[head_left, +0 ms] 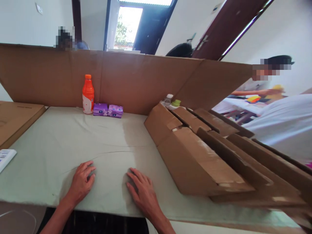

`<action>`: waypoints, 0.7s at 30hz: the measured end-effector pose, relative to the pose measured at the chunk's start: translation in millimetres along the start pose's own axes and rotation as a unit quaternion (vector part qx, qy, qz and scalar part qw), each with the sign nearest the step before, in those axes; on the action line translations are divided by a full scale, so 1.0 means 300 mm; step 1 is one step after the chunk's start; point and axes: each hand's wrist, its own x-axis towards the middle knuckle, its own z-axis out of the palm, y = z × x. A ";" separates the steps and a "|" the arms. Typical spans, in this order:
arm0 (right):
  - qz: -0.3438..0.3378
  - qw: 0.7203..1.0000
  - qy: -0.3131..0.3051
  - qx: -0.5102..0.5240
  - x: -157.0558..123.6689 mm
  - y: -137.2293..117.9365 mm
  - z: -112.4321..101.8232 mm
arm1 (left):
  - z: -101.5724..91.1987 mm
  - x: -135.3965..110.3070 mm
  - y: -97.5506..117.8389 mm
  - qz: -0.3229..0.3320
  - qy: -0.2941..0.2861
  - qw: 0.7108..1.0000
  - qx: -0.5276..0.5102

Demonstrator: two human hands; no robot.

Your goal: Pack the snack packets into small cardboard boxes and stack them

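Note:
My left hand (81,182) lies flat on the pale green cloth (60,143) near the table's front edge, fingers stretched out and holding nothing. My right hand (142,191) rests palm down a little to its right, fingers spread, also empty. At the back of the cloth stands an orange bottle (88,95), upright against the cardboard wall (136,81). Two purple packets (108,110) lie side by side just right of the bottle. Both hands are far from these items.
An open cardboard box (195,156) with raised flaps fills the right side; two bottle tops (172,101) show at its far end. A flat cardboard piece (14,120) and a white object (6,157) lie at left. People are behind the wall and at right.

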 end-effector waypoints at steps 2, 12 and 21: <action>0.001 1.000 0.001 -0.001 -0.002 0.002 0.004 | 0.003 0.001 0.001 0.000 0.002 1.000 0.000; 0.007 1.000 -0.006 0.005 0.005 -0.005 -0.004 | 0.017 0.004 -0.020 0.006 0.013 1.000 0.002; 0.037 0.998 -0.042 0.027 0.044 -0.038 -0.049 | 0.036 0.008 -0.075 0.054 0.048 0.997 0.042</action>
